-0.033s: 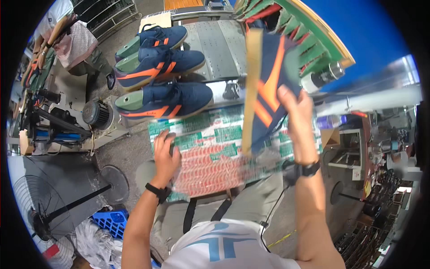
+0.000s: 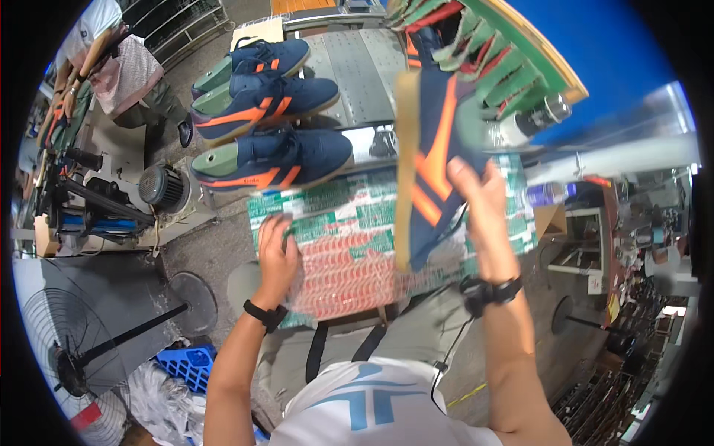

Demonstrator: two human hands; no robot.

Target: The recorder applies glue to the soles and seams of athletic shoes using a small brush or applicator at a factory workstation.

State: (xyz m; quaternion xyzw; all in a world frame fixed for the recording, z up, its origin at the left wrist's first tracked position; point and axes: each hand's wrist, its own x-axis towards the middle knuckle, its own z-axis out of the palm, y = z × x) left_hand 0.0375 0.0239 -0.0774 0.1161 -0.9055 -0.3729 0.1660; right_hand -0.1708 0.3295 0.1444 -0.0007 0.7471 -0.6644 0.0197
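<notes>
My right hand (image 2: pixel 483 197) holds a navy sneaker (image 2: pixel 430 178) with orange stripes, turned on edge so its tan sole faces left. A green last fills its opening, and the shoe is slightly blurred. At the left part of the taped board (image 2: pixel 349 253), my left hand (image 2: pixel 278 249) rests with its fingers apart and nothing in it. Beyond that hand, three similar sneakers stand in a row with their toes to the right: a near one (image 2: pixel 282 162), a middle one (image 2: pixel 275 108) and a far one (image 2: pixel 260 61). Green lasts show in them.
A metal conveyor (image 2: pixel 357 74) runs away from me to a machine opening hung with green and red strips (image 2: pixel 491 70), where another sneaker (image 2: pixel 416 48) shows. A purple-capped bottle (image 2: pixel 550 194) is right of the board. Fan (image 2: pixel 71 372), motor (image 2: pixel 162 186) and another person (image 2: pixel 93 48) are at left.
My right hand has brought the sneaker a little left and nearer to me. Another sneaker by the strips shows more now. My left hand has barely moved.
</notes>
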